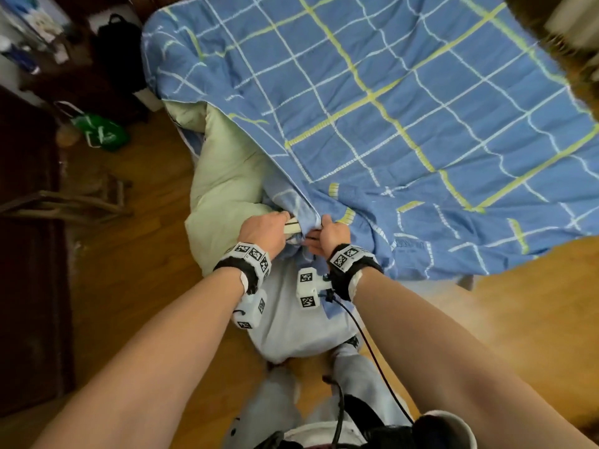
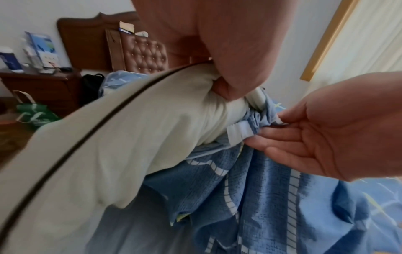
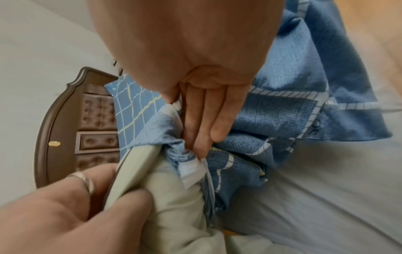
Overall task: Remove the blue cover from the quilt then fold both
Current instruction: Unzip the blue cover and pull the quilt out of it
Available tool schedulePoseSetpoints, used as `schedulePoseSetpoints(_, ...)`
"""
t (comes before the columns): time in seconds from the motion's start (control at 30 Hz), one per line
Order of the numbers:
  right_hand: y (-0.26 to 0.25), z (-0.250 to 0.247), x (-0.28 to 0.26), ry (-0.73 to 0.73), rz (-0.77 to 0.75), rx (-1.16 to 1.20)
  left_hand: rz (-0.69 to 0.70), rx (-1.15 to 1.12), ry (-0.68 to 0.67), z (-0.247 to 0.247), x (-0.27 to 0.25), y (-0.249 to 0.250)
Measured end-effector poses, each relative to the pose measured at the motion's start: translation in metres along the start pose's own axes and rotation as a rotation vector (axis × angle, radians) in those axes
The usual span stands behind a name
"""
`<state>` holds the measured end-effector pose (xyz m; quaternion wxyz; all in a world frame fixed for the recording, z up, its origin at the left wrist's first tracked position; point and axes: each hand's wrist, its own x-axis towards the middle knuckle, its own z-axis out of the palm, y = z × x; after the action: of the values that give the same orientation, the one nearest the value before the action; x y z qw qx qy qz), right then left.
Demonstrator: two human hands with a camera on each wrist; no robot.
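The blue checked cover lies spread over the bed, and the pale green quilt bulges out of its opening at the near left corner. My left hand grips the quilt's dark-piped edge. Right beside it, my right hand pinches the cover's bunched hem. In the left wrist view the right hand holds the hem of the cover between thumb and fingers. The right wrist view shows the left hand curled round the quilt, next to the cover.
I stand on a wooden floor at the foot of the bed. A green bag and a black bag sit on the floor to the left, near dark furniture. A padded headboard is at the far end.
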<state>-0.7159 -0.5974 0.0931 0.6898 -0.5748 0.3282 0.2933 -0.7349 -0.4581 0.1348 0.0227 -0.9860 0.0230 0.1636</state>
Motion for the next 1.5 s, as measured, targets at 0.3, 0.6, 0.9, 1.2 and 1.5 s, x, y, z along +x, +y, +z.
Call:
schedulePoseSetpoints(0.3, -0.004, -0.071, -0.006, 0.201, 0.067, -0.261, -0.233, -0.066, 0.015, -0.018, -0.047, -0.024)
schedulePoseSetpoints(0.6, -0.026, -0.126, -0.056, 0.619, -0.313, -0.684, -0.562, -0.245, 0.030, 0.007, -0.109, -0.076)
schedulePoseSetpoints(0.9, -0.040, -0.120, -0.091, 0.734, -0.499, -0.595, -0.601, -0.430, 0.053, 0.023, -0.095, -0.037)
schedulePoseSetpoints(1.2, -0.074, -0.098, -0.069, 0.428, -0.578, -0.308, -0.178, -0.152, 0.100, -0.003, -0.034, 0.077)
schedulePoseSetpoints(1.5, -0.117, -0.170, 0.007, 0.174, -0.448, -0.363, -0.307, -0.115, 0.037, -0.010, 0.033, 0.160)
